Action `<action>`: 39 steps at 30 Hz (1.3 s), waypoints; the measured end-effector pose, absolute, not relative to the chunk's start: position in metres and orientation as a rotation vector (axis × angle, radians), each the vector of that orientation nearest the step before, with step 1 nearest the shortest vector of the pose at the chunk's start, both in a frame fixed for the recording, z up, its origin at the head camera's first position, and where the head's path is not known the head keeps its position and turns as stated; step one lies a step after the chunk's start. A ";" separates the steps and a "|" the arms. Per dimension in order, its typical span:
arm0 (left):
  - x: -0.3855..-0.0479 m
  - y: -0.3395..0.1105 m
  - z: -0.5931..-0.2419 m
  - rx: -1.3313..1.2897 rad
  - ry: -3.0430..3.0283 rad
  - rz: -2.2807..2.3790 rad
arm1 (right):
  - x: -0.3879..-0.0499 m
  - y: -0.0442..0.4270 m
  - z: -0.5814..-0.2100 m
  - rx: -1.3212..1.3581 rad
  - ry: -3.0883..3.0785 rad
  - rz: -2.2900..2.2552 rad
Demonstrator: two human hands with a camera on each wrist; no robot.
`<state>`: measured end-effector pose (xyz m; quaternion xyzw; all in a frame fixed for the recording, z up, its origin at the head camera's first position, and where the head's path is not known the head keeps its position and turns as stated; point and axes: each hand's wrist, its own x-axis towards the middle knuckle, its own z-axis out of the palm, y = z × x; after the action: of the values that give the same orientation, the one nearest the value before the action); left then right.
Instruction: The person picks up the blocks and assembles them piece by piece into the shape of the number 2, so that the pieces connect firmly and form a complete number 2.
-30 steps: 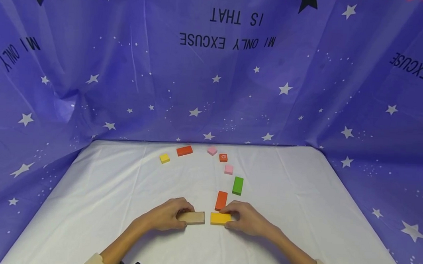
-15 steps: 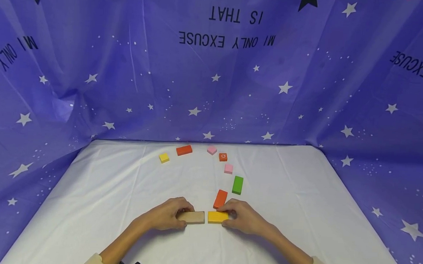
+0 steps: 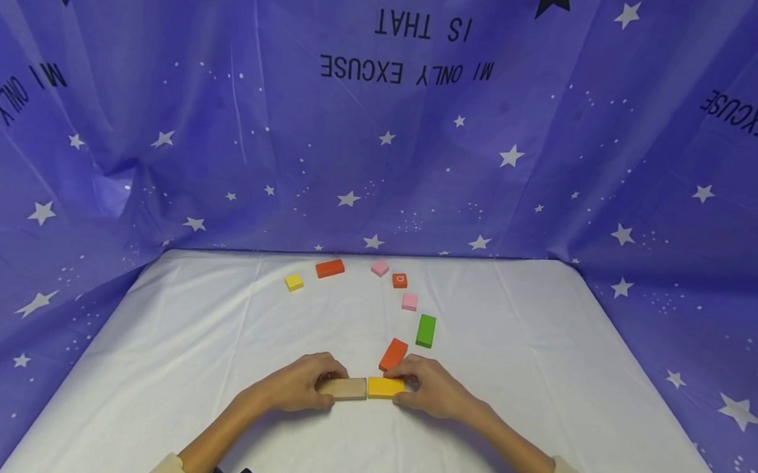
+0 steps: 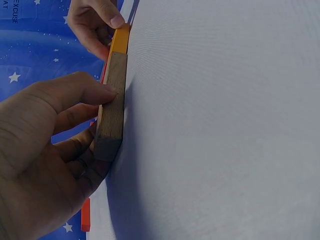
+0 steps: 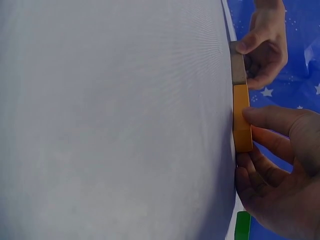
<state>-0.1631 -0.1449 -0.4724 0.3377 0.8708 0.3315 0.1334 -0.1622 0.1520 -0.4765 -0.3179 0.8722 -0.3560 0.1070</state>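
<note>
My left hand (image 3: 305,384) pinches a plain wooden block (image 3: 348,389) between thumb and fingers, flat on the white cloth. Opposite it, my right hand (image 3: 432,387) grips a yellow-orange block (image 3: 384,388) the same way. The two blocks lie end to end in one line, their facing ends meeting or nearly so; the left wrist view shows the wooden block (image 4: 114,100) up against the yellow-orange one (image 4: 120,39). An orange-red block (image 3: 393,355) lies slanted just behind the right fingertips, close to or touching them.
Beyond the hands a curve of loose blocks lies on the cloth: green (image 3: 426,331), pink (image 3: 410,302), a marked orange cube (image 3: 399,280), another pink (image 3: 380,268), a red one (image 3: 330,268) and a yellow one (image 3: 294,282). A purple star-patterned curtain (image 3: 293,153) encloses the table.
My right hand has slid the yellow-orange block left until the gap to the wooden block closed. The orange-red block behind it has shifted left and turned slightly. My left hand stayed put.
</note>
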 end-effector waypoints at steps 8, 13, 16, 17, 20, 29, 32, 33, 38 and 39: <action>-0.163 -0.145 -0.472 0.978 2.522 0.963 | -0.162 0.150 -0.475 -0.939 2.562 -1.050; -0.162 -0.145 -0.470 0.977 2.526 0.952 | -0.162 0.150 -0.474 -0.925 2.568 -1.040; -0.162 -0.145 -0.470 0.981 2.526 0.948 | -0.162 0.150 -0.474 -0.937 2.563 -1.043; -0.161 -0.146 -0.470 0.982 2.527 0.949 | -0.162 0.150 -0.474 -0.941 2.562 -1.043; -0.161 -0.146 -0.470 0.979 2.527 0.952 | -0.162 0.151 -0.474 -0.953 2.557 -1.043; -0.160 -0.146 -0.470 0.968 2.523 0.964 | -0.163 0.151 -0.477 -0.934 2.542 -1.048; -0.160 -0.146 -0.470 0.971 2.523 0.971 | -0.163 0.151 -0.477 -0.923 2.545 -1.043; -0.160 -0.146 -0.470 0.971 2.524 0.972 | -0.163 0.151 -0.477 -0.923 2.548 -1.043; -0.158 -0.146 -0.471 0.976 2.534 0.976 | -0.162 0.150 -0.477 -0.923 2.563 -1.032; -0.158 -0.146 -0.471 0.978 2.538 0.977 | -0.162 0.150 -0.477 -0.923 2.566 -1.031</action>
<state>-0.1583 -0.1463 -0.4709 0.3357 0.8712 0.3356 0.1256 -0.1621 0.1499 -0.4773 -0.3145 0.8746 -0.3514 0.1128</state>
